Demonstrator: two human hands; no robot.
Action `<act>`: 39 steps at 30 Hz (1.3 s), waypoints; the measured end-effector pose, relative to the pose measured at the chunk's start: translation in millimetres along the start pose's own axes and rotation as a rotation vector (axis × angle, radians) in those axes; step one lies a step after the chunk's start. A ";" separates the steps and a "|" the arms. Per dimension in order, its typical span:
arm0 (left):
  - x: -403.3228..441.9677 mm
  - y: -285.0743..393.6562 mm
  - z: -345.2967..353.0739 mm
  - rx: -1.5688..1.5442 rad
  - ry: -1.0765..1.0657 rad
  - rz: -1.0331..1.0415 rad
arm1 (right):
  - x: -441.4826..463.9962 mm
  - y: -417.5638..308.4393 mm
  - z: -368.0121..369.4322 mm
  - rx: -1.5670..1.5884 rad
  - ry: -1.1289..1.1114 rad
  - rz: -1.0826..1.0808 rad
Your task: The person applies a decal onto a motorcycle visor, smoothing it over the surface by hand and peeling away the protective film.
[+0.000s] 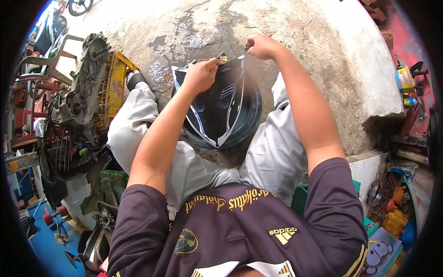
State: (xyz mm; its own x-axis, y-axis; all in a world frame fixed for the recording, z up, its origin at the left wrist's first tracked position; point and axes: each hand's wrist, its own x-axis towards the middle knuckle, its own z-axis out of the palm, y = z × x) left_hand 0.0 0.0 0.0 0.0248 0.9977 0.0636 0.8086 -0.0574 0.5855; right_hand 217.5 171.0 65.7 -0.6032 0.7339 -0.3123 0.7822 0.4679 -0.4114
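Note:
Between the knees lies a black panel (214, 108) with white and blue edging, narrowing to a point toward the body. It rests over a round dark basin (251, 121). My left hand (201, 75) is closed on the panel's upper left part, fingers pinched near its far edge. Beyond the panel's upper right corner, my right hand (263, 46) is raised with its fingers pinched together around a small dark item too small to name. A small yellowish item (223, 58) shows just past the panel's far edge.
A yellow crate (115, 87) and a metal engine casing (85, 81) stand at the left. On the right is a white concrete ledge (369, 69), with cans (404, 79) and assorted parts beyond it. Wet patches mark the concrete floor (304, 51).

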 end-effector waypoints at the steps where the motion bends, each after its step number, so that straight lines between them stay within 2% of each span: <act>1: -2.2 1.5 1.3 -0.001 -0.011 0.008 | -0.2 0.3 -1.2 -0.001 0.009 -0.009; 7: -20.8 11.3 -2.3 0.090 0.006 0.115 | -4.7 -0.4 1.8 -0.022 0.021 -0.041; 9: -18.4 16.2 -15.1 0.237 -0.158 0.060 | -7.5 -3.7 -0.1 -0.061 0.017 -0.063; 10: -21.1 17.7 -22.3 0.235 -0.153 0.063 | -12.7 -7.1 -1.8 -0.036 0.031 -0.082; 12: -33.3 17.7 -41.9 0.485 -0.168 0.169 | -20.2 -14.1 -7.1 -0.007 0.040 -0.094; 13: -35.2 23.9 -63.1 0.545 -0.314 0.140 | -22.6 -19.7 -12.6 0.195 -0.022 -0.074; 14: -38.1 23.6 -78.1 0.551 -0.333 0.182 | -25.3 -25.7 -21.5 0.395 -0.080 -0.053; 17: -48.6 16.9 -107.0 0.584 -0.399 0.229 | -28.0 -28.4 -43.8 0.529 0.141 -0.090; 19: -49.9 12.8 -109.3 0.602 -0.443 0.243 | -21.1 -19.5 -54.1 0.464 0.285 -0.062; 22: -40.7 0.3 -93.3 0.440 -0.365 0.344 | -14.5 -3.2 -52.1 0.364 0.424 0.025; 23: -32.7 -7.2 -84.3 0.427 -0.358 0.350 | -13.2 2.7 -45.7 0.340 0.468 0.074; 24: -25.9 -9.9 -77.0 0.393 -0.318 0.419 | -2.4 23.0 -25.7 0.481 0.565 0.125; 25: -22.0 -12.2 -69.1 0.359 -0.274 0.484 | -0.5 26.0 -5.6 0.584 0.629 0.330; 26: -18.5 -14.8 -58.9 0.352 -0.266 0.496 | 9.6 43.4 32.4 0.650 0.763 0.381; 28: -24.8 -7.5 -43.6 0.354 -0.311 0.559 | -3.0 44.5 92.9 0.760 0.755 0.437; 29: -27.4 -3.8 -38.3 0.372 -0.352 0.606 | -10.2 37.3 115.7 0.923 0.786 0.454; 30: -31.0 -0.6 -36.1 0.370 -0.374 0.611 | -24.8 9.3 121.7 0.963 0.887 0.441; 31: -33.8 0.3 -33.0 0.370 -0.384 0.598 | -26.2 10.4 133.5 0.970 0.878 0.445; 34: -38.4 3.2 -30.8 0.399 -0.421 0.549 | -22.9 22.5 155.2 1.091 0.799 0.258; 37: -37.9 4.6 -31.5 0.379 -0.452 0.525 | -13.2 32.3 151.4 1.189 0.685 0.229; 39: -36.0 4.9 -32.4 0.380 -0.466 0.515 | 0.3 33.2 156.9 1.118 0.725 0.172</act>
State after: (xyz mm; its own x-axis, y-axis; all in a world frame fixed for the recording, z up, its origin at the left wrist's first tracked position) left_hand -15.9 -37.4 26.8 0.6261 0.7665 -0.1427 0.7718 -0.5834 0.2530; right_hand 218.8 109.5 -82.5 -0.0204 0.9984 -0.0527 0.0832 -0.0508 -0.9952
